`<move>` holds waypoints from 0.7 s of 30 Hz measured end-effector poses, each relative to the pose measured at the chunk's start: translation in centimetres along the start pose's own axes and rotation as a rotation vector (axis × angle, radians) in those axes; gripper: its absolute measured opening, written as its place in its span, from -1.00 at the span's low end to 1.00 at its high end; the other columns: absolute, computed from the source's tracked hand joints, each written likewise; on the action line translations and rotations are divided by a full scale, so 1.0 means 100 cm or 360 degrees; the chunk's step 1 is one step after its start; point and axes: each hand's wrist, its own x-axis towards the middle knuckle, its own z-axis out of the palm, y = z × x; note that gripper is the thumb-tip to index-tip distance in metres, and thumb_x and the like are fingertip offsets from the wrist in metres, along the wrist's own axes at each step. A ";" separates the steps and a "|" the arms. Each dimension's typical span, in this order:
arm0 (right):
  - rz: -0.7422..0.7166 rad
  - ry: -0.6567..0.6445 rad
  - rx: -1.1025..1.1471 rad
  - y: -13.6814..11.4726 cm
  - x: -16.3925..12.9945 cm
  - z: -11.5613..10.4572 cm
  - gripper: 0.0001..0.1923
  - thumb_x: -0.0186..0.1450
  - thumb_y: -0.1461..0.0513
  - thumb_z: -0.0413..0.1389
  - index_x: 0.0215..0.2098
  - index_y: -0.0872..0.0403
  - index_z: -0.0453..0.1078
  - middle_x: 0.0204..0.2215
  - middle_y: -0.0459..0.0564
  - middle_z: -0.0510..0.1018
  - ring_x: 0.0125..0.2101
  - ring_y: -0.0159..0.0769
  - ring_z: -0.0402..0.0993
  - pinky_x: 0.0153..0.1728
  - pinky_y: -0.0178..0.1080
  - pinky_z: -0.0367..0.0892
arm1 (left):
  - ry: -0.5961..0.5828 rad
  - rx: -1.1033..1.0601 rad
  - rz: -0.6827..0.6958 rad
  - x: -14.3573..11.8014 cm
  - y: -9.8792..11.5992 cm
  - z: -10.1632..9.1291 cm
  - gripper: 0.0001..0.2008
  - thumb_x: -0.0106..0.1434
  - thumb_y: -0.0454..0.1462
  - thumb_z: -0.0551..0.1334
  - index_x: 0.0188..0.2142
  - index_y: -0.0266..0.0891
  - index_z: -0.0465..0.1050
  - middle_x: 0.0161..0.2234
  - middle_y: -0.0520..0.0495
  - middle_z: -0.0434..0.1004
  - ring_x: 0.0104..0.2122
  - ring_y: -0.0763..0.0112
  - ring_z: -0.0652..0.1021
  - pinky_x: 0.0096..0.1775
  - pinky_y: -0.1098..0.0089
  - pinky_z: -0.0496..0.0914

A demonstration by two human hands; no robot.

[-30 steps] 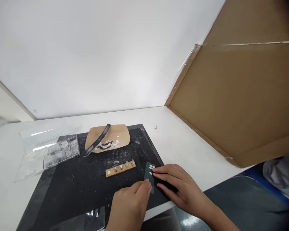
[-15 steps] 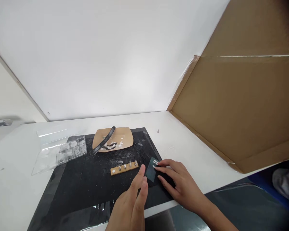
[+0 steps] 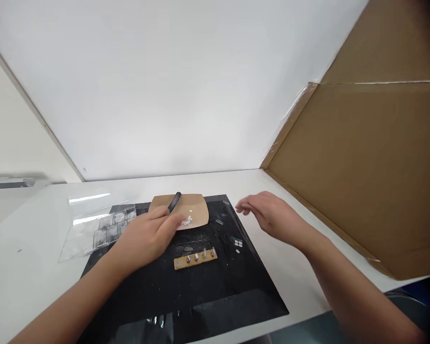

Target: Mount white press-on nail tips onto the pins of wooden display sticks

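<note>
My left hand (image 3: 148,234) reaches over the tan paper tray (image 3: 199,205), fingers closed around a curved black nail file (image 3: 175,201); most of the file is hidden under the hand. Beside the thumb lie several small white pieces (image 3: 188,220). In front stands a wooden strip (image 3: 181,264) with several small upright holders and clear tips. My right hand (image 3: 268,215) is raised above the white table, slightly blurred, fingers loosely bent with nothing visible in them. Below it, several white ovals (image 3: 238,243) lie at the right of the black mat (image 3: 186,296), one dark green corner showing beside them.
A hinged clear plastic case (image 3: 109,234) with compartments lies open at the left. Clear slivers (image 3: 219,221) are scattered on the mat. A white wall (image 3: 165,95) rises behind the table, and a cardboard panel (image 3: 361,181) stands along the right.
My left hand has gone from the front of the mat to the nail file on the tray. My right hand has left the green sheet with ovals and lifted away. The view has shifted slightly.
</note>
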 end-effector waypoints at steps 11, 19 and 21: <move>-0.0237 0.0350 0.0183 0.025 0.036 0.041 -0.89 0.51 0.13 0.21 -0.05 -0.09 0.56 -0.19 -0.06 0.74 -0.17 -0.17 0.67 0.02 -0.05 0.39 | 0.0415 0.0114 -0.0049 -0.030 -0.005 0.015 0.03 0.19 -0.67 0.20 0.56 -0.28 -0.16 0.35 -0.43 0.41 0.30 -0.05 0.47 0.20 -0.05 0.47; 0.0588 0.0586 0.0045 0.080 0.023 0.029 -0.61 0.60 0.09 -0.09 -0.07 -0.05 0.59 -0.23 0.01 0.77 -0.14 -0.05 0.70 0.03 0.03 0.45 | 0.0499 0.0197 -0.0283 -0.031 -0.008 0.016 -0.04 0.18 -0.52 0.41 0.48 -0.22 0.05 0.18 -0.32 0.57 0.15 -0.01 0.57 0.16 0.00 0.48; 0.0781 0.0525 0.0157 0.096 0.017 0.028 -0.60 0.58 0.15 -0.13 0.16 -0.03 0.50 -0.10 0.04 0.76 -0.09 -0.05 0.70 -0.02 0.03 0.50 | 0.0544 0.0199 -0.0309 -0.031 -0.007 0.015 -0.01 0.15 -0.54 0.43 0.48 -0.20 0.05 0.13 -0.29 0.59 0.11 0.00 0.58 0.14 0.00 0.48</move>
